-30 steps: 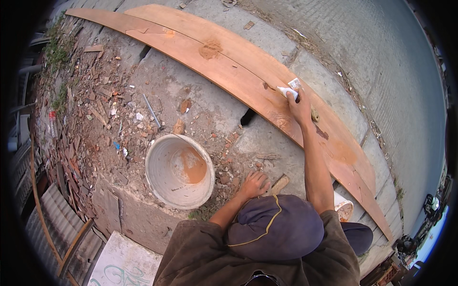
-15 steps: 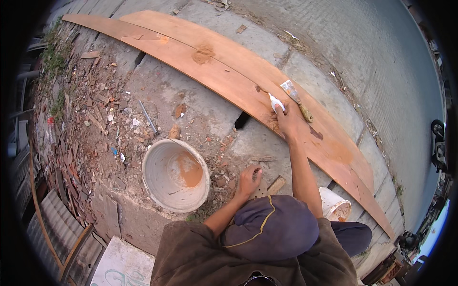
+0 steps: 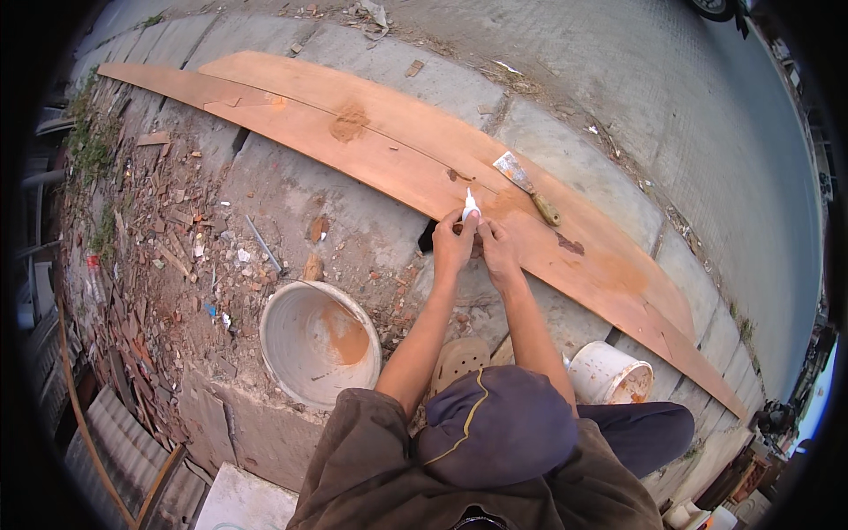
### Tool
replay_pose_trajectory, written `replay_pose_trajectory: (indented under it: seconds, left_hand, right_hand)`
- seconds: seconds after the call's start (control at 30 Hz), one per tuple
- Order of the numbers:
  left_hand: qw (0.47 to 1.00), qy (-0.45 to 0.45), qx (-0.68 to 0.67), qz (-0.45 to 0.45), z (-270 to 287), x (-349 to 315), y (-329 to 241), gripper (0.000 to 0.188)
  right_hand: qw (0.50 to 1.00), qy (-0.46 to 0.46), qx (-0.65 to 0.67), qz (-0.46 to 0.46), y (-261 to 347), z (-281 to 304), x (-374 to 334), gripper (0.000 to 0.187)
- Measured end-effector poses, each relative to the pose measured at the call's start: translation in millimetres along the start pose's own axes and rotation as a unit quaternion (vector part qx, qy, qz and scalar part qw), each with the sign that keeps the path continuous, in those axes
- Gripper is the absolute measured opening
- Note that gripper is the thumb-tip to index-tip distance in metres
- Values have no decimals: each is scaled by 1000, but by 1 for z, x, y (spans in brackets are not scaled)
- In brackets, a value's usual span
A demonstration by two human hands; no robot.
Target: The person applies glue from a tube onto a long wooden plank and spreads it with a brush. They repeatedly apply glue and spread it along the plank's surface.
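A small white squeeze bottle (image 3: 471,205) with a pointed nozzle stands between my fingertips, nozzle up. My left hand (image 3: 453,246) and my right hand (image 3: 500,256) come together around its lower part, over the near edge of a long reddish-brown wooden panel (image 3: 406,172). Both hands are closed on the bottle; my fingers hide part of it. A putty knife (image 3: 546,209) with a smeared blade and worn handle lies on the panel, right of the bottle. Dark patches and a small pile of brown dust (image 3: 350,122) mark the wood.
A wide pale bucket (image 3: 291,331) with orange-brown residue stands at the left. To my right lies a smaller white bucket (image 3: 594,371). Broken rubble (image 3: 177,256) covers the ground at the left; concrete slabs (image 3: 583,190) and a road lie beyond the panel. A wheel (image 3: 712,7) shows at the top.
My left hand has come up from near my lap to the bottle. My right hand has drawn the bottle back toward the panel's near edge. The view has shifted slightly.
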State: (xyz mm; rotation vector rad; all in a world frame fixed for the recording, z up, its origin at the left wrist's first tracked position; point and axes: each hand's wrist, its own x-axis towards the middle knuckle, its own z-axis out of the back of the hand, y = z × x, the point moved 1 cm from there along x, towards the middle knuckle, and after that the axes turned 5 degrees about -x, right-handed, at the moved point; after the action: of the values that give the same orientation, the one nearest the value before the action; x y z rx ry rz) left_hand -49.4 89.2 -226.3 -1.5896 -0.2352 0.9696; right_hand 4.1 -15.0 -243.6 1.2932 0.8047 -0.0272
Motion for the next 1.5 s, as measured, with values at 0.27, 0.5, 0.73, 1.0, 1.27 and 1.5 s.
replay_pose_trajectory:
  seconds: [0.27, 0.5, 0.73, 1.0, 1.27, 1.5]
  left_hand:
    - [992, -57, -78, -85, 14, -49, 47, 41]
    - [996, 4, 5, -85, 16, -160, 91, 33]
    - [983, 34, 81, -159, 21, -195, 148, 34]
    - [971, 68, 133, -189, 17, -193, 152, 36]
    - [974, 53, 124, -180, 20, -195, 154, 36]
    - [976, 58, 114, -177, 21, -194, 152, 36]
  right_hand:
    - [725, -189, -630, 204, 51, 93, 22, 53]
    - [844, -131, -507, 118, 53, 107, 3, 55]
    - [751, -39, -644, 139, 63, 153, -34, 44]
    - [721, -19, -660, 212, 91, 94, 2, 36]
    - [699, 10, -694, 172, 142, 90, -11, 34]
    - [700, 39, -676, 228, 148, 48, 22, 33]
